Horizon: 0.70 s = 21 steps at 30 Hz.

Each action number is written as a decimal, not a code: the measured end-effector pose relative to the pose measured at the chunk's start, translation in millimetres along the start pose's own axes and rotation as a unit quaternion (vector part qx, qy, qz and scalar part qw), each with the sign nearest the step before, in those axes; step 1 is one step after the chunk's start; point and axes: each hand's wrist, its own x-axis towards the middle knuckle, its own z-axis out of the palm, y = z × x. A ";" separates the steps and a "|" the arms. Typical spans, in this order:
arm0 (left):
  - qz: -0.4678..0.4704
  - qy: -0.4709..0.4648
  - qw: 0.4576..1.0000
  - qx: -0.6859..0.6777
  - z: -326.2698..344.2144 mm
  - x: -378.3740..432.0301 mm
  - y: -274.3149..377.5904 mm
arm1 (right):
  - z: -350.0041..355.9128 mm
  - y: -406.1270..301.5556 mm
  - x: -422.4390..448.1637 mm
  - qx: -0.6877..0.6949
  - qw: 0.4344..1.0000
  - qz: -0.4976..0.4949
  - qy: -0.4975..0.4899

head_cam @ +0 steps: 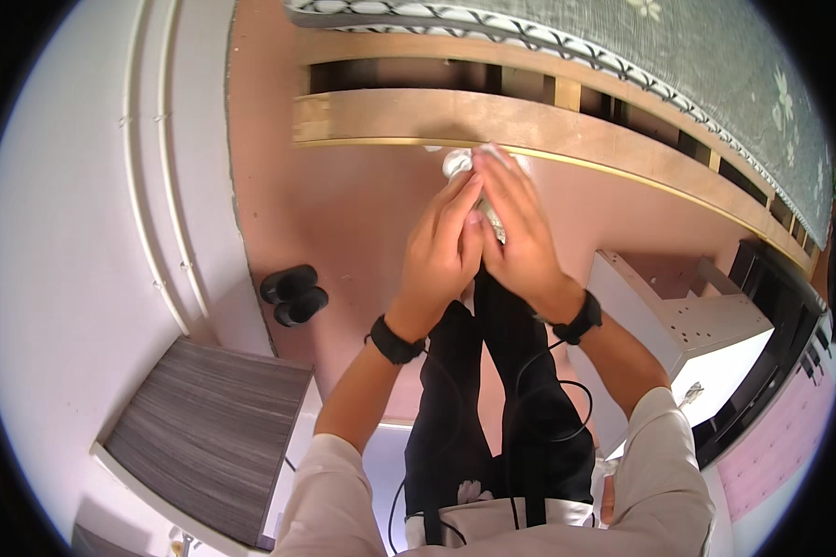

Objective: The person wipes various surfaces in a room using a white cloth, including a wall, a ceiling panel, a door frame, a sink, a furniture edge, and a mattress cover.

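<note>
My left hand (442,237) and my right hand (519,226) are raised before me, their fingertips close together in a peak, palms turned towards each other. A black strap circles each wrist, with thin black cables near them. Between and behind the fingertips show white shoes (458,163) on the floor, partly hidden by the hands. I cannot tell whether anything small lies between the palms. Below the hands are my legs in black trousers (453,390).
A wooden bed frame (418,115) with a grey patterned cover (703,63) spans the top. Black slippers (295,294) lie on the floor at left. A wood-grain tabletop (212,425) is lower left; a white cabinet (721,376) stands at right. Pipes (167,174) run along the left wall.
</note>
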 end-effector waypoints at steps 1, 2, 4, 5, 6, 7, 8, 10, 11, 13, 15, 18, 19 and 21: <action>-0.002 -0.011 1.000 -0.003 9.1 4.2 -5.8 | -5.3 10.8 -0.3 -0.031 0.999 0.000 -0.012; 0.018 -0.024 1.000 0.001 18.1 7.6 -10.6 | -7.6 22.3 -4.5 -0.046 0.999 0.006 -0.020; 0.050 -0.046 0.998 0.008 35.9 9.2 -24.8 | -1.6 43.3 -9.6 -0.068 0.997 0.020 -0.011; 0.051 -0.055 0.997 0.006 37.7 7.8 -30.0 | 1.6 51.0 -13.6 -0.090 0.996 0.024 -0.007; 0.029 -0.073 0.996 0.050 38.7 6.0 -34.5 | 7.3 55.2 -18.2 -0.091 0.995 0.030 -0.007; 0.012 -0.094 0.992 0.089 40.1 9.3 -37.0 | 17.3 55.0 -17.5 -0.103 0.994 0.027 0.000; 0.002 -0.118 0.990 0.077 35.1 15.0 -37.1 | 28.5 53.7 -15.0 -0.115 0.993 0.023 0.007; 0.004 -0.146 0.987 0.067 19.6 14.4 -47.7 | 42.0 56.8 -10.1 -0.130 0.991 0.020 0.027; 0.067 -0.096 0.988 0.098 17.1 5.4 -61.7 | 45.0 61.4 -8.2 -0.144 0.989 -0.033 0.007; 0.149 -0.048 0.979 0.130 17.6 -2.1 -80.9 | 53.1 72.0 -4.1 -0.160 0.983 -0.087 0.006; 0.188 -0.049 0.972 0.128 21.8 -6.0 -92.3 | 58.1 81.0 -5.8 -0.276 0.943 -0.164 0.084; 0.216 -0.112 0.961 0.136 33.6 2.7 -94.7 | 52.8 104.3 -6.6 -0.340 0.905 -0.209 0.147; 0.271 -0.097 0.949 0.128 41.3 6.3 -97.4 | 52.0 112.1 -7.1 -0.339 0.891 -0.239 0.184; 0.315 -0.087 0.938 0.113 58.8 13.6 -104.0 | 49.8 129.7 -6.5 -0.369 0.866 -0.255 0.221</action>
